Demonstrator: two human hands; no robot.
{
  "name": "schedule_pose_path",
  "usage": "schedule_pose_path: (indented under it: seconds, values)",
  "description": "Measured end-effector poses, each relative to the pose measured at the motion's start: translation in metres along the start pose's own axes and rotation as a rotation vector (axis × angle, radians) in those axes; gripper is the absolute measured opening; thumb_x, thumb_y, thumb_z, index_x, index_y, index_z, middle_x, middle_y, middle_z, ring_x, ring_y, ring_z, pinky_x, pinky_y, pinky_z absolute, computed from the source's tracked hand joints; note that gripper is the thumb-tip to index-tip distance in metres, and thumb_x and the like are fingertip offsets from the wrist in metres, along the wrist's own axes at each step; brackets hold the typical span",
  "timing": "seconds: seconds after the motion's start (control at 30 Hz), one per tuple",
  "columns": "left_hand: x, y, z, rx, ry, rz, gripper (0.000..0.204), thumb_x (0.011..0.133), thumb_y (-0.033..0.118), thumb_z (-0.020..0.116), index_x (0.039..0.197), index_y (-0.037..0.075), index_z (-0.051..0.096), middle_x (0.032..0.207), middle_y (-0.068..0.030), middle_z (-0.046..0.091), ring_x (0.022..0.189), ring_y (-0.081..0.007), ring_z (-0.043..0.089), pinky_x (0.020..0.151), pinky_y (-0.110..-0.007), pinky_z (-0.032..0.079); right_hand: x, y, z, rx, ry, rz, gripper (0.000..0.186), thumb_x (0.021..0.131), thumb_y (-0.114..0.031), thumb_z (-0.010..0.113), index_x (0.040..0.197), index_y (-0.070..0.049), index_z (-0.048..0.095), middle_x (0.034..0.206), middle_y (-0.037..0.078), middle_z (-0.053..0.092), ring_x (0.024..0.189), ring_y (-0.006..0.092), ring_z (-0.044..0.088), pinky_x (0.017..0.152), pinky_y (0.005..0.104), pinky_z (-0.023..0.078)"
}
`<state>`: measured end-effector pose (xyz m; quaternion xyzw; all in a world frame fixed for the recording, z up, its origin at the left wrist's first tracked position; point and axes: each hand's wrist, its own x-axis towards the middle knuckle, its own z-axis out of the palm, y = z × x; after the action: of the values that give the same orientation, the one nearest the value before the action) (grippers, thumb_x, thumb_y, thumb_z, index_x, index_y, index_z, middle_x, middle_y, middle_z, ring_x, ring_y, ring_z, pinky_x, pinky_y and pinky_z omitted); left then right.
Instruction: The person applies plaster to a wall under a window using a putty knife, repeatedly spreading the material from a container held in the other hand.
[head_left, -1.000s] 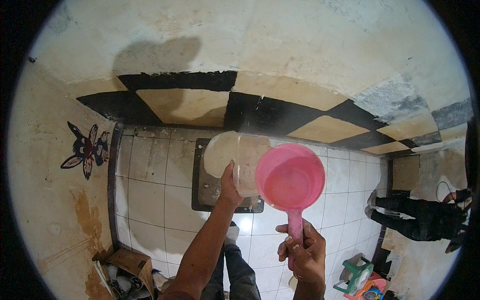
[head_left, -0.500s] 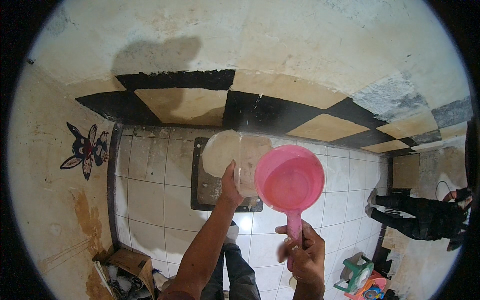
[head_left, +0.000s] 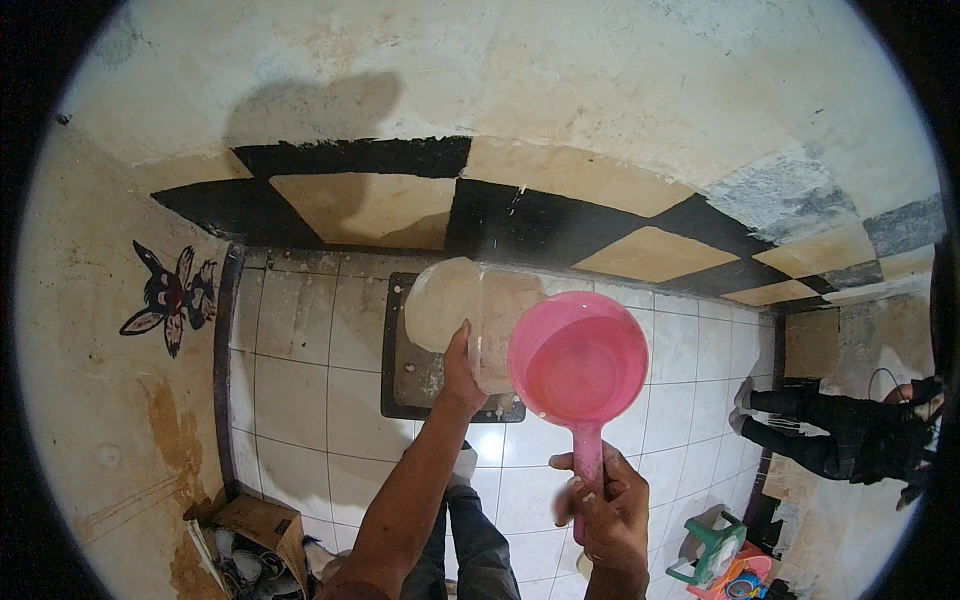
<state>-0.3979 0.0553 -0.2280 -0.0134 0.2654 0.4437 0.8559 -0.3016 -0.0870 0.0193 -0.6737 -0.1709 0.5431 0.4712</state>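
Observation:
My right hand (head_left: 612,512) is wrapped round the handle of a pink plastic dipper (head_left: 582,355), whose round bowl faces up toward me. Whether liquid lies in the bowl cannot be made out. Just left of it, my left hand (head_left: 463,375) grips a translucent, box-like plastic container (head_left: 505,325), thumb on the near side and the other fingers hidden. The dipper's rim overlaps the container's right side in the picture. A pale, rounded piece (head_left: 440,302) shows at the container's left; whether it is joined to the container is unclear. Below both lies a dark-rimmed, dusty tray (head_left: 392,390) on the floor.
Ahead rises a wall (head_left: 600,90) with black and tan checks. At lower left stands a cardboard box (head_left: 262,518) of dark items. A green plastic stool (head_left: 718,540) and red items are at lower right. Another person (head_left: 830,425) in dark clothes is at far right.

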Motion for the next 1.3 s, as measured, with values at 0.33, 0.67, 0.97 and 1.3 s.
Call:
schedule_pose_path:
  seconds: [0.33,0.67,0.97,1.3]
  values:
    - [0.001,-0.001,-0.003,-0.023,0.033,-0.029,0.06,0.094,0.05,0.041,0.134,0.006,0.047,0.125,-0.015,0.059,0.115,-0.0299,0.057,0.099,-0.047,0.046,0.001,0.005,-0.003,0.0,0.039,-0.023,0.038,0.08,-0.002,0.058,0.115,0.013,0.051,0.094,0.021,0.064,0.053,0.0148,0.06,0.044,0.0255,0.049]
    - [-0.003,0.002,0.0,-0.082,0.01,-0.006,0.056,0.096,0.045,0.039,0.136,0.006,0.044,0.13,-0.0139,0.055,0.119,-0.0294,0.054,0.103,-0.045,0.043,0.001,0.027,-0.03,0.387,0.033,-0.239,0.043,0.084,-0.016,0.07,0.115,0.009,0.054,0.091,0.016,0.063,0.046,0.0129,0.059,0.034,0.0221,0.043]
    - [-0.007,0.012,0.005,-0.093,0.0,0.064,0.049,0.097,0.044,0.04,0.13,0.009,0.052,0.122,-0.01,0.06,0.111,-0.0269,0.06,0.098,-0.044,0.048,0.059,0.075,-0.066,0.122,0.297,-0.34,0.025,0.075,0.0,0.065,0.097,0.001,0.052,0.072,0.004,0.055,0.054,0.0097,0.052,0.046,0.022,0.043]
    - [-0.008,0.019,-0.01,-0.054,0.023,0.12,0.051,0.098,0.042,0.04,0.132,0.005,0.049,0.126,-0.0124,0.058,0.114,-0.0281,0.058,0.1,-0.043,0.046,0.196,0.21,-0.106,-0.057,0.365,-0.143,0.009,0.082,-0.003,0.062,0.089,-0.001,0.055,0.06,0.003,0.054,0.045,0.0099,0.051,0.038,0.0249,0.039]
